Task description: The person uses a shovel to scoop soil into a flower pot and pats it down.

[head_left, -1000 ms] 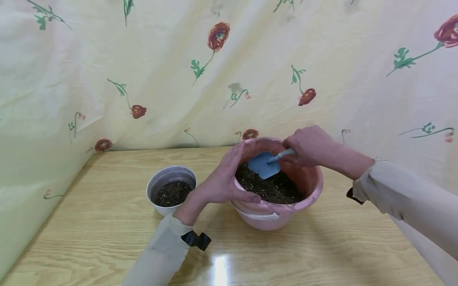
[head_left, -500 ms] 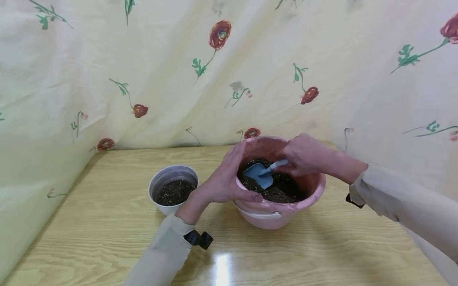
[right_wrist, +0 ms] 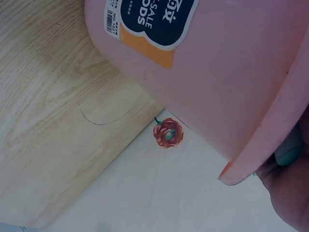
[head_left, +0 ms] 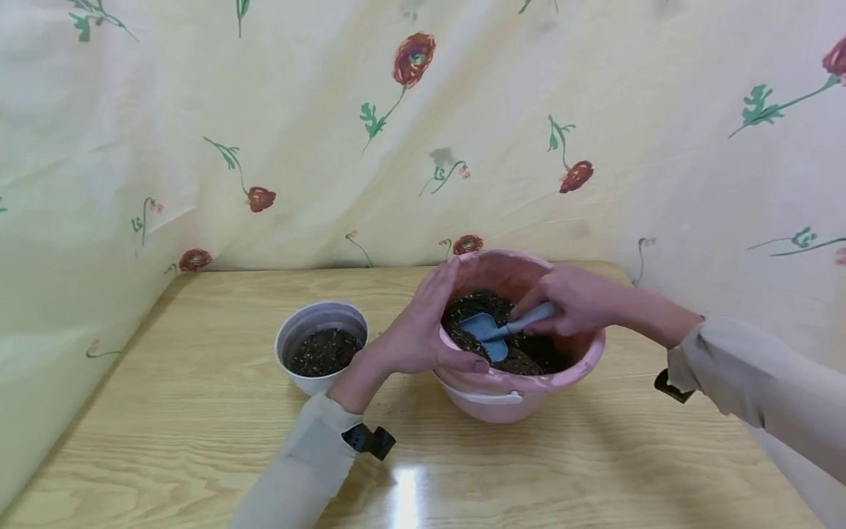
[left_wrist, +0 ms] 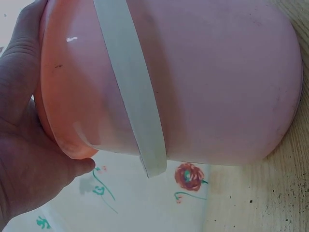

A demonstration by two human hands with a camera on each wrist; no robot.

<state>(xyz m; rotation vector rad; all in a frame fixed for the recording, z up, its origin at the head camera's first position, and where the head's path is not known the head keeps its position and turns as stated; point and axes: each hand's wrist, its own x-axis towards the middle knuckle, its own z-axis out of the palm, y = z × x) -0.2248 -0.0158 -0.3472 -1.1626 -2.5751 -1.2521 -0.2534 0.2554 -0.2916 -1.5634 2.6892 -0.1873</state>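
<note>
A pink bucket with dark potting soil inside stands on the table. My left hand holds its left rim, thumb at the front and fingers along the side; in the left wrist view that hand lies against the rim, beside the pale bucket handle. Inside the bucket, my right hand grips the handle of a blue trowel, whose blade is partly in the soil. In the right wrist view, the bucket wall hides most of that hand and the trowel.
Left of the bucket stands a white pot, partly filled with soil; my left forearm passes close to it. A flowered cloth hangs behind the wooden table. The bucket's far side bears a label.
My right hand has lowered the trowel into the bucket, and its blade has come down onto the soil. The left hand stays at the rim. The head view has shifted slightly.
</note>
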